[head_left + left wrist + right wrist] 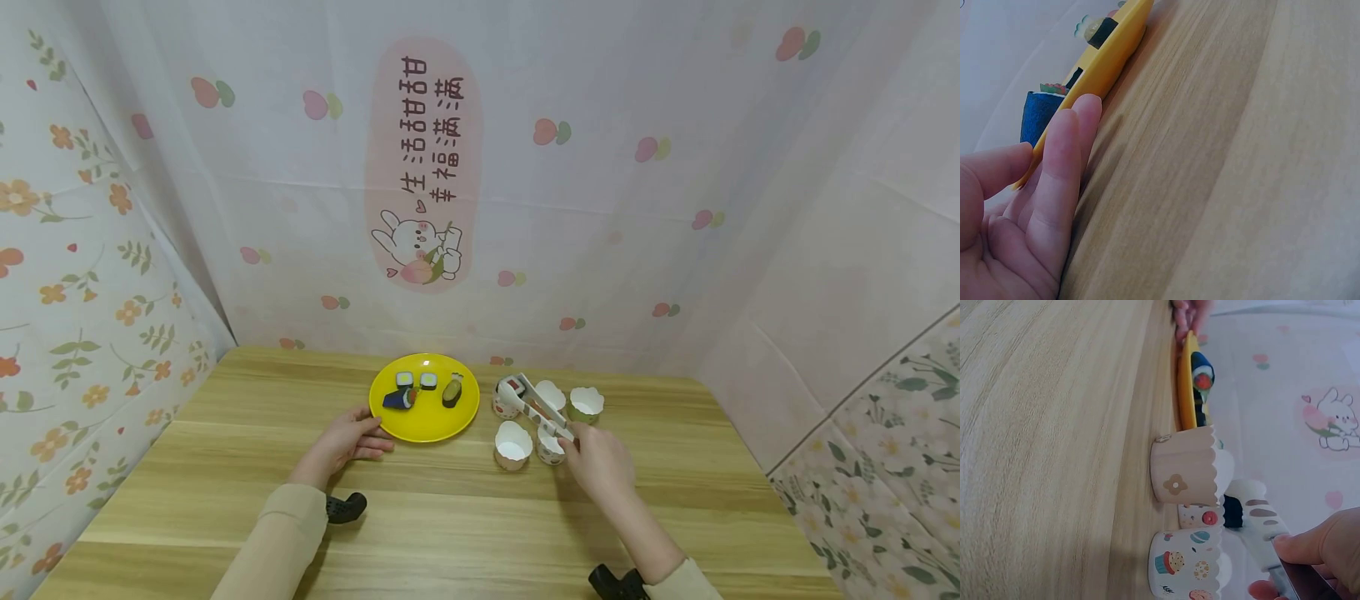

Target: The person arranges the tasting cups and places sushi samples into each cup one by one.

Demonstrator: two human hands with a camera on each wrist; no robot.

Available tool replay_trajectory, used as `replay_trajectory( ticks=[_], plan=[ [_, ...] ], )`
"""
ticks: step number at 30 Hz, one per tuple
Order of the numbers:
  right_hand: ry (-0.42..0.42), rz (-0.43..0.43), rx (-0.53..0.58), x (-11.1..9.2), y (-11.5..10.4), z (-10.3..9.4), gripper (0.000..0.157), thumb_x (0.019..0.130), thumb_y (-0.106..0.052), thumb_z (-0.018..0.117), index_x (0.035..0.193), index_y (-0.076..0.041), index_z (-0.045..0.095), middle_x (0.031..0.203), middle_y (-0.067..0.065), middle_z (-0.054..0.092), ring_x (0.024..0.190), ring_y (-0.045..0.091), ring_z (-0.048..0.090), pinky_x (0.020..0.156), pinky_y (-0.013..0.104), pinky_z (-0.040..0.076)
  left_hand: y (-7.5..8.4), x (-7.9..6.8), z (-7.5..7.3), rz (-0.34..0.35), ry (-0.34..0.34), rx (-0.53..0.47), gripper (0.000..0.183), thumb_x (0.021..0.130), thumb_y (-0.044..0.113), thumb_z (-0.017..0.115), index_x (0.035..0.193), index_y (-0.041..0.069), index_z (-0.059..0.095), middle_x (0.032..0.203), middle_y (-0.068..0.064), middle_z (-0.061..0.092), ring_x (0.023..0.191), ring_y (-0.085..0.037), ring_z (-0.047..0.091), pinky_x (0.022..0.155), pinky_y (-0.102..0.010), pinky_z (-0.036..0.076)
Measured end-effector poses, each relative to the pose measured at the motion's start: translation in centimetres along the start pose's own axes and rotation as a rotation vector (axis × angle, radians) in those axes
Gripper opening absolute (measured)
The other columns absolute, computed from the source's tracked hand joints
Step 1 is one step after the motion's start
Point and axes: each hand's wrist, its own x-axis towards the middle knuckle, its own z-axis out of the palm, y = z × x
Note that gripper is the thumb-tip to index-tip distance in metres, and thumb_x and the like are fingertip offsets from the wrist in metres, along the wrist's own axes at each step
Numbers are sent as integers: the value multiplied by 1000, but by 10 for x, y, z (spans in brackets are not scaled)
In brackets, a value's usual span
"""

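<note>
My left hand (347, 442) pinches the near left rim of a yellow plate (424, 429), thumb on top and fingers underneath. On the plate lie two small toy sushi rolls (405, 380), a dark blue hand roll (397, 400) and a yellowish sushi piece with a dark band (452, 392). My right hand (602, 467) grips light-coloured tongs (1261, 534) by the handle. Between the tong tips is a black-banded sushi piece (1233, 511), right at the mouth of the back left paper cup (1200, 516), which is partly hidden by the tongs.
Around the tongs stand more scalloped paper cups: a pinkish one (1184, 467) at the front left, one with cupcake prints (1179, 562) beside it, a green one (583, 410) at the back right. A printed curtain (600, 250) hangs behind the wooden table (450, 517).
</note>
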Motion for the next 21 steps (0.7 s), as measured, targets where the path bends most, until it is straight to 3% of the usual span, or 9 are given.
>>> replay_trajectory(
  ticks=[9,21],
  plan=[
    [10,6,10,1,1,1,13,86,-19,73,91,-8,70,58,-5,47,48,12,40,40,27,31,0,0,0,4,-3,1,47,105,11,38,143,-10,22,91,-14,68,76,-22,70,65,-30,58],
    [-15,24,21,2,0,0,19,86,-21,73,98,-6,70,61,-5,50,50,12,42,42,28,33,1,-1,0,-7,-7,-11,44,104,11,39,142,-9,25,92,-14,68,76,-22,70,66,-31,58]
  ],
)
